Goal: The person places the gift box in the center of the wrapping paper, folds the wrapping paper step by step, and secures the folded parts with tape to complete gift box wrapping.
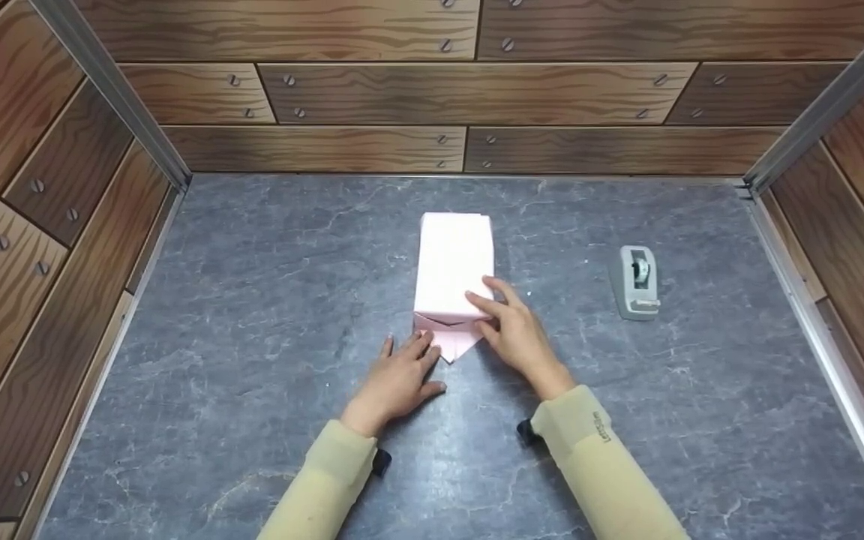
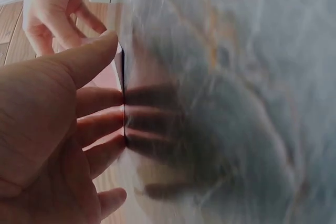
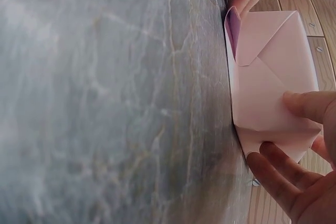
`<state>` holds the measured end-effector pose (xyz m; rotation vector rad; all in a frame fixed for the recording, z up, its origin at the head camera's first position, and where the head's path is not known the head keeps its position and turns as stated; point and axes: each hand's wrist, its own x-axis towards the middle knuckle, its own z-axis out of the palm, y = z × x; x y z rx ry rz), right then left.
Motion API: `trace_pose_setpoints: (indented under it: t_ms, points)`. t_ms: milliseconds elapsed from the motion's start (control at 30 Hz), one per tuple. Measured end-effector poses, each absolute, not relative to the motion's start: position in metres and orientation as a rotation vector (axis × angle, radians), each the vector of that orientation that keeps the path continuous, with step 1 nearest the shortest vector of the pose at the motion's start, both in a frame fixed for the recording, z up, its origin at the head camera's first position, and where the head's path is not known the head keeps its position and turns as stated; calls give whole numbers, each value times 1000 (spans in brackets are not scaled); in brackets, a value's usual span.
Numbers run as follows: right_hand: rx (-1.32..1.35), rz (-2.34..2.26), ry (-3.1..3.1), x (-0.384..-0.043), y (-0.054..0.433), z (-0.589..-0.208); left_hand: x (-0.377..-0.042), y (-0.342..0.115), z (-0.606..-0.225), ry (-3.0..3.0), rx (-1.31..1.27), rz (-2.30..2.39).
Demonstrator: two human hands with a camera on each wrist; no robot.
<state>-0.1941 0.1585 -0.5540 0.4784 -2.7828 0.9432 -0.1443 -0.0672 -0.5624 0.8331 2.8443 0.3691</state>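
A box wrapped in pale pink paper (image 1: 453, 262) lies lengthwise in the middle of the table. From its near end a pointed paper flap (image 1: 453, 345) spreads toward me over the tabletop. My left hand (image 1: 398, 379), fingers extended, rests its fingertips on the left edge of that flap. The right hand (image 1: 518, 337) holds the box's near right corner. Its thumb touches the folded end face (image 3: 268, 77) in the right wrist view, while its other fingers lie on the top and side. In the left wrist view, most of the box is hidden behind the left hand (image 2: 58, 103).
A grey tape dispenser (image 1: 638, 281) with a roll in it stands to the right of the box. Wood-patterned panels (image 1: 462, 94) enclose the marbled grey table (image 1: 267, 300) at the back and both sides, with metal strips (image 1: 829, 360) along the edges.
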Motion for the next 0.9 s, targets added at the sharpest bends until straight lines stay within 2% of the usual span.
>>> trace_pose_setpoints:
  t_ms: [900]
  points:
    - [484,963,-2769,-195,159,-556,-142,-69,-561,2868,871,384]
